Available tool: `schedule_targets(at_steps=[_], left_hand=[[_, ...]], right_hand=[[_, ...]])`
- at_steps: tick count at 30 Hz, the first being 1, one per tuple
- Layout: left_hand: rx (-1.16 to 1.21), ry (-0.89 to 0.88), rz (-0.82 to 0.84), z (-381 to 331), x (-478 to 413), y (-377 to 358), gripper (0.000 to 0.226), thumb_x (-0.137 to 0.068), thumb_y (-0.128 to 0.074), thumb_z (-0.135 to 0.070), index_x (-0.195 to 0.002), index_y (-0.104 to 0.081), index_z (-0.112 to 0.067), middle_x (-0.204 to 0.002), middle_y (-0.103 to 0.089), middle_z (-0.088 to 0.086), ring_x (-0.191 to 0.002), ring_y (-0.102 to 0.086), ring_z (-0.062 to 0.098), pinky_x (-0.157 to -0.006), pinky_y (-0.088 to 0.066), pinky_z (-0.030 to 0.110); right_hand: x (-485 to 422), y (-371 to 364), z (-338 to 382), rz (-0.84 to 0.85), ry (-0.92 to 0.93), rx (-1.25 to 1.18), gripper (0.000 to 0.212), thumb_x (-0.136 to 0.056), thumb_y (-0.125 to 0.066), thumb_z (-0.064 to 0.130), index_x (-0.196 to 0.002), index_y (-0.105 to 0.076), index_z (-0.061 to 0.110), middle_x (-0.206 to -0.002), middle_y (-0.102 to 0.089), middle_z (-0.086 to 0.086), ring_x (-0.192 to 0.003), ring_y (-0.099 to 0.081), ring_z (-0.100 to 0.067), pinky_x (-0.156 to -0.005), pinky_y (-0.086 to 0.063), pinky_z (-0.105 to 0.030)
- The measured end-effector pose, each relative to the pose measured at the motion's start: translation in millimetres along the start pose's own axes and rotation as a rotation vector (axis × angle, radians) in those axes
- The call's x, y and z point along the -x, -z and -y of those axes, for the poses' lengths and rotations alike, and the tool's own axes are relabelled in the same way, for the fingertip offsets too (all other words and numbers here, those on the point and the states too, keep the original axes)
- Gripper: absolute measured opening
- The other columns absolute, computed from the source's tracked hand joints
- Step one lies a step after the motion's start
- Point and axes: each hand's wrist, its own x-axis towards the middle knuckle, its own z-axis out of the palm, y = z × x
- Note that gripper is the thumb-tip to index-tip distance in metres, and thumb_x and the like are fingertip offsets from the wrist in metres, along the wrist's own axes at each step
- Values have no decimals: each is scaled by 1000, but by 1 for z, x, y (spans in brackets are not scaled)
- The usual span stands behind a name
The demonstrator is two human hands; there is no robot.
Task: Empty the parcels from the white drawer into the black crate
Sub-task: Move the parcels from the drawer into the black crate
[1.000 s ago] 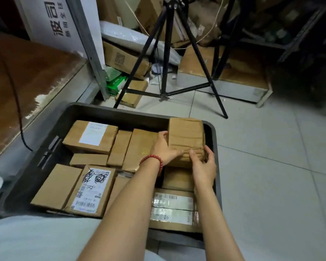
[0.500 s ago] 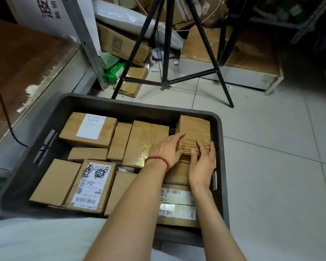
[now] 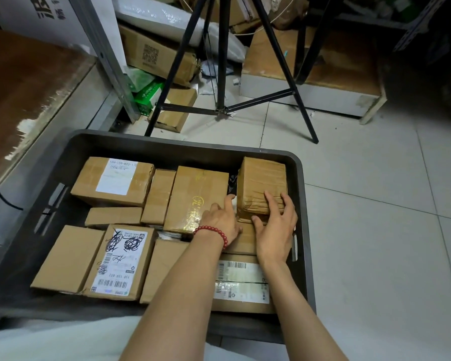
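Observation:
The black crate (image 3: 167,142) stands on the tiled floor and holds several cardboard parcels. A brown taped parcel (image 3: 261,178) sits in its far right corner, resting on other parcels. My right hand (image 3: 276,227) grips the near right corner of that parcel, fingers over the top and thumb along its near face. My left hand (image 3: 220,220), with a red bead bracelet at the wrist, lies beside the parcel's left side. Its straight fingers reach into the gap next to a gold-printed parcel (image 3: 195,194). A blurred white surface (image 3: 50,340) fills the bottom edge.
A black tripod (image 3: 220,74) stands just beyond the crate. Behind it lie loose cartons (image 3: 156,56) and a green packet (image 3: 147,95). A brown-topped shelf (image 3: 24,95) runs along the left. Grey floor tiles (image 3: 375,230) lie to the right.
Both hands lowered the taped parcel into the crate's far right corner. My left hand slid off its top to its left side.

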Motion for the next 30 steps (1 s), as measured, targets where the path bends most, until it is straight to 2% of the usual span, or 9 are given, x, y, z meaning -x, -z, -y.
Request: schedule_targets(at_steps=[3,7,13,16,20,24,27,30], left_hand=[[39,-7,37,10,-8,-1,76,-90,-57,-38,-145,-6,-26,-136,-52,8,-125,-42,29,-101,-39,42],[88,15,50,12,-10,-3,70,-86,-60,-40,-137,-13,-32,-133,-53,4,-118,-48,29,-97,-45,45],[135,-28,58,14,-7,-2,53,-91,-56,-29,-132,-24,-25,-133,-55,-3,-113,-54,24,-95,-46,43],[141,-63,35,12,-4,-2,47,-92,-55,-24,-130,-27,-22,-128,-58,-5,-109,-56,21,-94,-46,40],[119,-67,3,9,5,-4,47,-91,-53,-23,-130,-26,-25,-130,-56,-1,-106,-58,23,-91,-48,40],[161,-52,-2,8,10,-3,53,-91,-54,-25,-132,-22,-32,-132,-55,2,-109,-56,27,-92,-47,41],[68,-37,-67,6,17,1,51,-91,-54,-35,-136,-29,-29,-126,-56,9,-113,-53,28,-96,-43,40],[-62,-35,-234,9,25,15,51,-92,-50,-42,-139,-36,-26,-133,-53,4,-125,-43,23,-101,-34,39]], right_hand=[[-2,-1,0,10,55,74,64,-89,-67,16,-144,-41,33,-155,-28,3,-147,-12,-16,-90,-48,-34],[-6,-3,-6,-20,94,33,62,-87,-70,12,-142,-46,29,-153,-35,4,-148,-14,-16,-87,-45,-30],[-7,-9,-7,-40,77,9,60,-87,-69,9,-139,-49,29,-152,-36,4,-148,-13,-16,-91,-48,-34],[-13,-13,-7,30,54,45,61,-86,-68,4,-138,-49,28,-151,-33,5,-148,-10,-15,-92,-50,-39],[-16,-15,-3,89,38,128,69,-88,-59,-6,-145,-38,29,-157,-24,5,-150,-1,-18,-102,-45,-45],[-16,-1,-14,243,114,315,67,-98,-50,12,-153,-17,33,-162,-10,5,-150,5,-22,-120,-15,-47],[-11,5,-18,330,142,362,63,-101,-40,39,-154,-8,33,-163,-2,5,-150,9,-22,-121,-2,-44],[-10,5,-11,352,142,380,63,-100,-27,54,-155,-9,30,-163,-2,3,-150,9,-22,-120,6,-42]])
